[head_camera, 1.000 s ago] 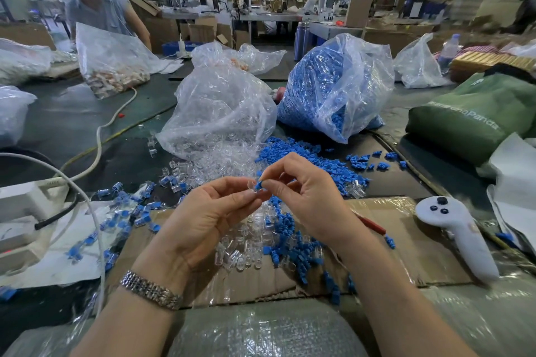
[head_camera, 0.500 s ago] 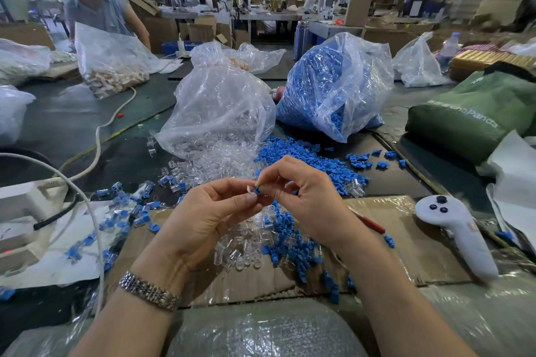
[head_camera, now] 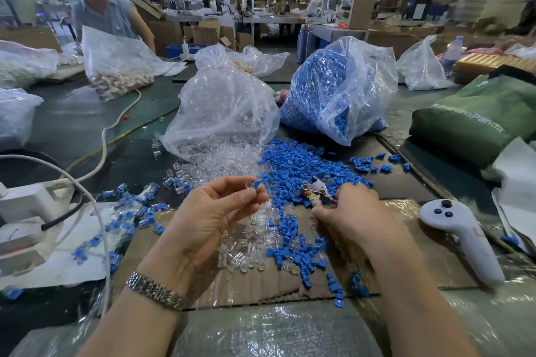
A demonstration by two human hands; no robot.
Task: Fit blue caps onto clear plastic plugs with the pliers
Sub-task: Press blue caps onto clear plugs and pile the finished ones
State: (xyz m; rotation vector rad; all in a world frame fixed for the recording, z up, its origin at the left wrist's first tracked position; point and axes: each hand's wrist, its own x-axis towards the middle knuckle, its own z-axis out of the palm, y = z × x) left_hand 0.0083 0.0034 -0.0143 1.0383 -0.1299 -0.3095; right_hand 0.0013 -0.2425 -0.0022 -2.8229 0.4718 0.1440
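The left hand (head_camera: 214, 220) pinches a clear plastic plug with a small blue cap (head_camera: 253, 185) above the cardboard-covered bench (head_camera: 261, 287). The right hand (head_camera: 352, 214) grips the metal pliers (head_camera: 314, 193) lying on loose blue caps (head_camera: 301, 165).

1. Clear plug (head_camera: 249, 185) with blue cap (head_camera: 257, 183) on its end, held up off the table at the left hand's fingertips.
2. Pliers (head_camera: 314, 191): metal head, lying among loose blue caps (head_camera: 301, 166), handles under the right hand.
3. Loose clear plugs (head_camera: 246, 243) piled on cardboard.
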